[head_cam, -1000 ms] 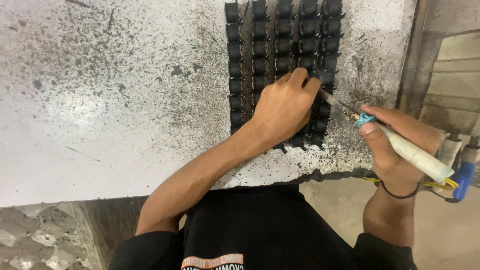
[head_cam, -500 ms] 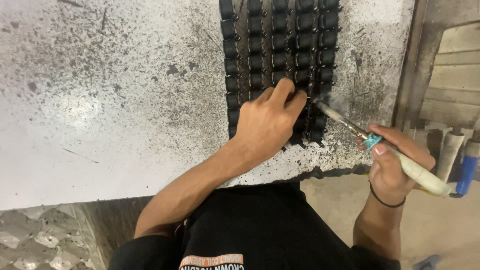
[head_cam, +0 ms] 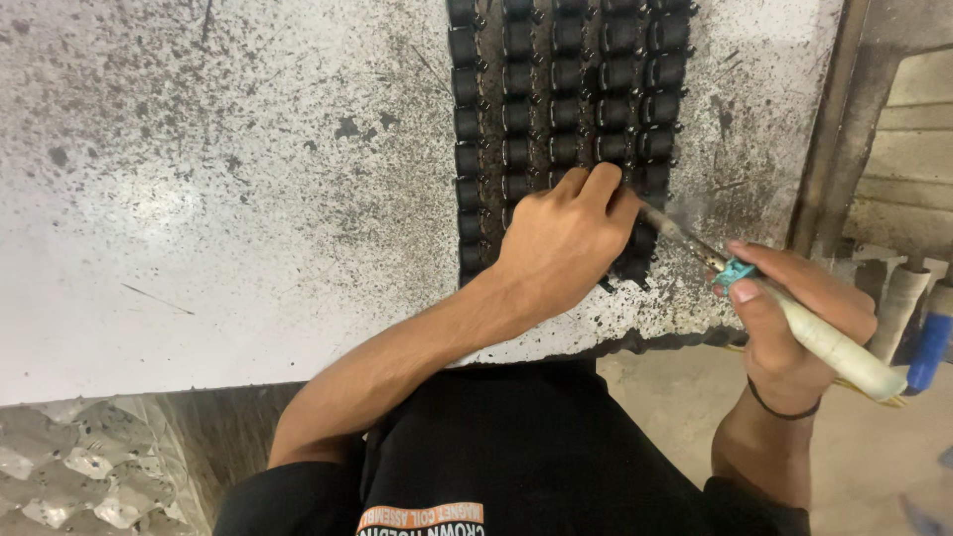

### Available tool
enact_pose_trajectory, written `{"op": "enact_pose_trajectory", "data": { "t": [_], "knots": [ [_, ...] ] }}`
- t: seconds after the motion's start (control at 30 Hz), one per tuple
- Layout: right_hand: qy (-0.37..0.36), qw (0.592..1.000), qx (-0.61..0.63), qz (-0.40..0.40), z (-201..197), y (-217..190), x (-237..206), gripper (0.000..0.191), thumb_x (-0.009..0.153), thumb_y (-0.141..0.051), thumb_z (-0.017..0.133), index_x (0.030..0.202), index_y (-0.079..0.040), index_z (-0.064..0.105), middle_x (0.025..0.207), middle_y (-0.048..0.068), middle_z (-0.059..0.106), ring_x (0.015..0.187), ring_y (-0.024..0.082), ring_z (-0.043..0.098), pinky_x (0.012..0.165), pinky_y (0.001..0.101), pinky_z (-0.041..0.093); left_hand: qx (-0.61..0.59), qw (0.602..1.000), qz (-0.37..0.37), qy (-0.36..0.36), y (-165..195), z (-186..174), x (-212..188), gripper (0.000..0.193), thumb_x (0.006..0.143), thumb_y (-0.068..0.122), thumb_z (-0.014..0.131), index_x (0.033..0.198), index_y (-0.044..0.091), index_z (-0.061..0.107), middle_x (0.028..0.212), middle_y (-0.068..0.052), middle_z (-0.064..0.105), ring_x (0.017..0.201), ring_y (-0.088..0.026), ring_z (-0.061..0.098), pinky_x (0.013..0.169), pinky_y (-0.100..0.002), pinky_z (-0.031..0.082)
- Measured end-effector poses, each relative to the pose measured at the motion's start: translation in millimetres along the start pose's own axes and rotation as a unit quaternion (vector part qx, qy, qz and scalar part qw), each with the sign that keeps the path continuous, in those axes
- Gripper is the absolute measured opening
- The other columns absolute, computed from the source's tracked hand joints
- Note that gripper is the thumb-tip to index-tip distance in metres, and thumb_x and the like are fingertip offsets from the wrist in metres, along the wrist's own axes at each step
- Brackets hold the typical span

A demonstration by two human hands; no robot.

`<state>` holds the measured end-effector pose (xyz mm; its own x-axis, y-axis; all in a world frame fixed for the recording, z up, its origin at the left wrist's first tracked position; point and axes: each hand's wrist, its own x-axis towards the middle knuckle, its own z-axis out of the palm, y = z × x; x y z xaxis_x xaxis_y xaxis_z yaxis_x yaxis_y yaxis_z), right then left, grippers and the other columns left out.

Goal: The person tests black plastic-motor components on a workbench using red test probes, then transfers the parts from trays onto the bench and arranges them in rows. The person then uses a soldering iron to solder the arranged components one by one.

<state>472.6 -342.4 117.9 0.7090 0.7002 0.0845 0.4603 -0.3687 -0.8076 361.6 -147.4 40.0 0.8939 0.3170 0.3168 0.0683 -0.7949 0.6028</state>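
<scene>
Rows of small black parts (head_cam: pixel 566 99) lie in a tidy grid on a white worktable (head_cam: pixel 228 228), its top peppered with black specks and smears. The grid runs away from the person toward the far edge of the view, and its nearest rows sit under the left hand (head_cam: pixel 561 248). That hand rests palm down on the parts, fingers drawn close together and curled, the fingertips pressing on one piece at the right side of the grid; what lies beneath the palm is hidden.

Just to the right of the left hand, the thin dark tip of a brush-like tool (head_cam: pixel 794 323) meets the parts beside those fingertips. The tool has a pale handle with a turquoise band near its front end. The right hand (head_cam: pixel 804 318) grips it like a pen, thumb and fingers wrapped closed around the handle just behind the band, out past the table's near edge. A dark band (head_cam: pixel 784 409) circles that wrist.

Beyond the right hand stand a white cylinder (head_cam: pixel 898 308) and a blue one (head_cam: pixel 931 342) against a slatted wall. Below the left forearm is the person's black shirt (head_cam: pixel 516 457), and at the far left lies crumpled silver foil (head_cam: pixel 79 467).
</scene>
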Motion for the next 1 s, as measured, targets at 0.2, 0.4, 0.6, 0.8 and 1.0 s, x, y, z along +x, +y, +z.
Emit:
{"op": "enact_pose_trajectory", "data": {
  "t": [0.2, 0.4, 0.6, 0.8, 1.0],
  "knots": [
    [-0.038, 0.995, -0.082, -0.044, -1, -20, 9, 0.029, 0.098, -0.012, 0.075, 0.118, 0.009, 0.072, 0.096, 0.020, 0.073, 0.078, 0.021, 0.070, 0.071, 0.0238, 0.053, -0.028, 1.000, -0.006, 0.002, -5, 5, 5, 0.020, 0.073, -0.004, 0.070, 0.093, -0.002, 0.067, 0.098, -0.013, 0.058, 0.089, -0.027, 0.067, 0.058, -0.036, 0.059],
    [-0.017, 0.999, 0.030, 0.016, -12, -12, 2, 0.026, 0.099, -0.010, 0.072, 0.117, 0.010, 0.071, 0.100, 0.020, 0.073, 0.076, 0.020, 0.071, 0.071, 0.0243, 0.056, -0.081, 0.996, -0.032, 0.032, -4, -11, 0, 0.023, 0.078, -0.004, 0.069, 0.100, 0.001, 0.066, 0.099, -0.011, 0.061, 0.086, -0.026, 0.067, 0.061, -0.037, 0.058],
    [0.104, 0.967, 0.229, 0.047, 6, 32, -29, 0.030, 0.100, -0.012, 0.066, 0.114, 0.015, 0.068, 0.103, 0.024, 0.071, 0.082, 0.026, 0.072, 0.074, 0.0319, 0.062, -0.052, 0.996, -0.024, 0.065, -2, -35, -16, 0.034, 0.082, -0.005, 0.066, 0.115, 0.002, 0.068, 0.099, -0.005, 0.061, 0.088, -0.025, 0.065, 0.063, -0.037, 0.056],
    [0.087, 0.974, 0.209, 0.019, 5, 48, -56, 0.038, 0.100, -0.018, 0.069, 0.114, 0.018, 0.068, 0.093, 0.024, 0.070, 0.073, 0.026, 0.071, 0.069, 0.0295, 0.058, -0.051, 0.998, -0.028, 0.024, 5, -25, -18, 0.032, 0.078, -0.002, 0.069, 0.109, 0.003, 0.072, 0.103, -0.010, 0.057, 0.086, -0.023, 0.065, 0.058, -0.036, 0.055],
    [0.050, 0.986, 0.158, 0.030, 1, 41, -51, 0.039, 0.101, -0.020, 0.068, 0.115, 0.017, 0.069, 0.091, 0.025, 0.070, 0.073, 0.026, 0.071, 0.069, 0.0283, 0.057, -0.041, 0.999, -0.014, 0.005, 6, -17, -21, 0.027, 0.074, 0.000, 0.069, 0.100, 0.003, 0.070, 0.102, -0.009, 0.057, 0.090, -0.025, 0.066, 0.061, -0.036, 0.057]
  ]
}}
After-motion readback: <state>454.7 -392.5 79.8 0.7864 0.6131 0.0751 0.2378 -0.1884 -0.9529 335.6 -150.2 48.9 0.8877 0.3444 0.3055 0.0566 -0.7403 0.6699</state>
